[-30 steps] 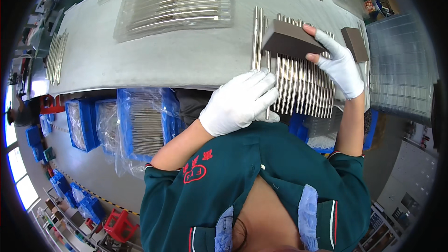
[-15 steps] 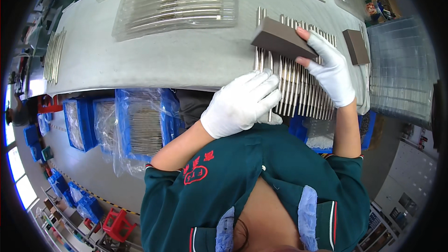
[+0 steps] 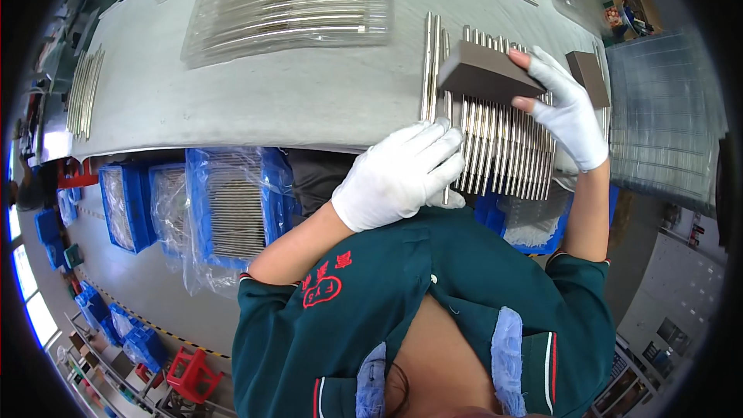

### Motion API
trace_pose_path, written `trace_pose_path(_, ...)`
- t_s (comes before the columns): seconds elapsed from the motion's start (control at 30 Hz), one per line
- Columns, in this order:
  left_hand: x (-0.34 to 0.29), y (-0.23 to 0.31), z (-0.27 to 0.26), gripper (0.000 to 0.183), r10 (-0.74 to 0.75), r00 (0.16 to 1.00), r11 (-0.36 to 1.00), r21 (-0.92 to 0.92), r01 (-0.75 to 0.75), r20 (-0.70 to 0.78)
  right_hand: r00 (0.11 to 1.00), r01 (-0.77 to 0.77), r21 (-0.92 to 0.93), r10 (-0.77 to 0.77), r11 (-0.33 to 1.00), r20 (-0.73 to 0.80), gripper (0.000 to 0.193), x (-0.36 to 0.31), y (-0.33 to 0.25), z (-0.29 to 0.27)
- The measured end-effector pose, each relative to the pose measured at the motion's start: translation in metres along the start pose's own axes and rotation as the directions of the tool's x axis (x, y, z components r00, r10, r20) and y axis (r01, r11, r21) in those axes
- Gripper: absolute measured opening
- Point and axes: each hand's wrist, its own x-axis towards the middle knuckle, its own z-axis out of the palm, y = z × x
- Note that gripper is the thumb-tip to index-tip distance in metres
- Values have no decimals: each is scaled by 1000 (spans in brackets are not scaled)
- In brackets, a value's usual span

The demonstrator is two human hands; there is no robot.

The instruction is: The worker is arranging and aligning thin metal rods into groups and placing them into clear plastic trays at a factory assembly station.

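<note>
My left hand, in a white glove, is closed at the table's near edge around the lower part of a slim metal rod. The rod's upper part runs up beside the block. My right hand wears a white glove with bare thumb and fingertip. It grips a grey-brown rectangular sanding block by its right end, tilted over the rods. Below the block lies a close row of metal rods, their lower ends jutting past the edge. A couple of separate rods lie left of the block.
A second brown block lies right of the row. Clear plastic trays of rods sit at the back left, and stacked trays stand right. More rods lie far left. Blue crates with bagged rods stand below the table.
My right hand and the sanding block have moved a little to the right and slightly down. My left hand stays nearly in place on its rod.
</note>
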Motion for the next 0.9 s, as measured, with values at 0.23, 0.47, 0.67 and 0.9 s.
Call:
trace_pose_path(0.23,-1,-1,3,57,5,998,1000,17,-4,-57,984,177,-125,-179,976,-4,49,13,-8,17)
trace_pose_path(0.47,-3,-2,3,59,-1,999,999,36,3,-45,995,-27,60,33,998,-95,58,-17,25,-29)
trace_pose_path(0.67,0,-1,1,59,8,1000,1000,18,-8,-26,977,200,-127,-188,972,99,52,8,8,-22)
trace_pose_path(0.9,-1,-2,2,54,16,1000,1000,-1,-16,21,982,155,-106,-142,982,126,53,20,4,-1)
